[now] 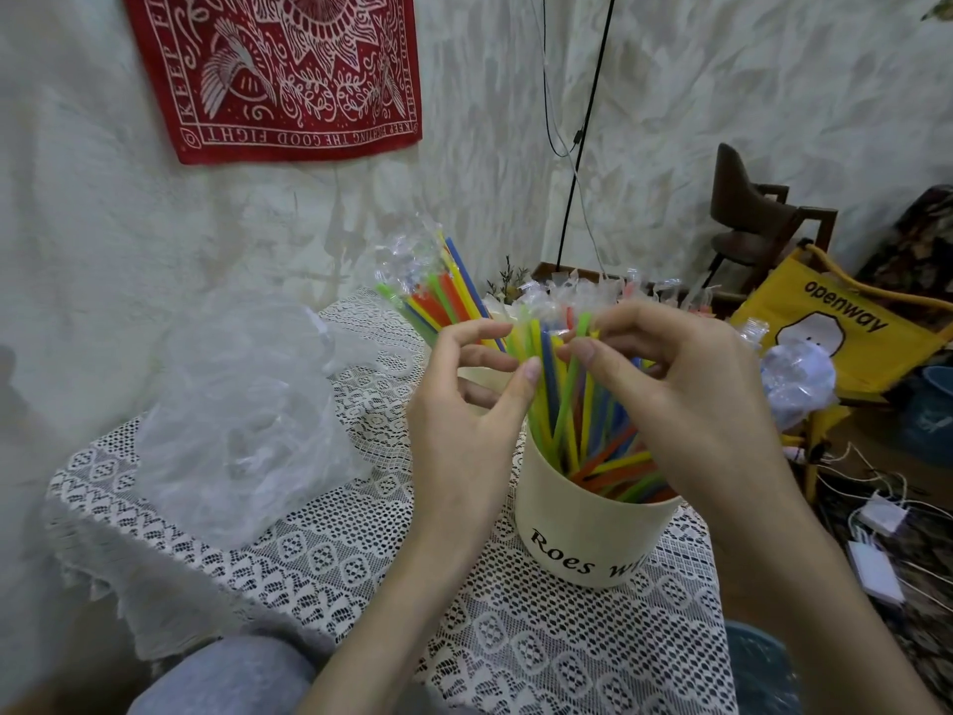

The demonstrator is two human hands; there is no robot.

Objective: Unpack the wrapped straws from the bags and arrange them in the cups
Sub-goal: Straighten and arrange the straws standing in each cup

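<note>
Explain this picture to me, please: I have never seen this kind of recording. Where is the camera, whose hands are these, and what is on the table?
There is no machine here. The single picture comes from a camera worn on a person's head, looking forward and down, so the two bare hands are the wearer's own. The left hand and right hand both have their fingertips among the wrapped straws, which stand in a cream cup printed with black lettering. Exactly which straws each hand pinches is hard to tell. A second bunch of straws stands behind the left hand, apparently in another cup that is mostly hidden. The cup sits on a white lace tablecloth. To the left lies a crumpled clear plastic bag. A red cloth hangs on the wall.
</note>
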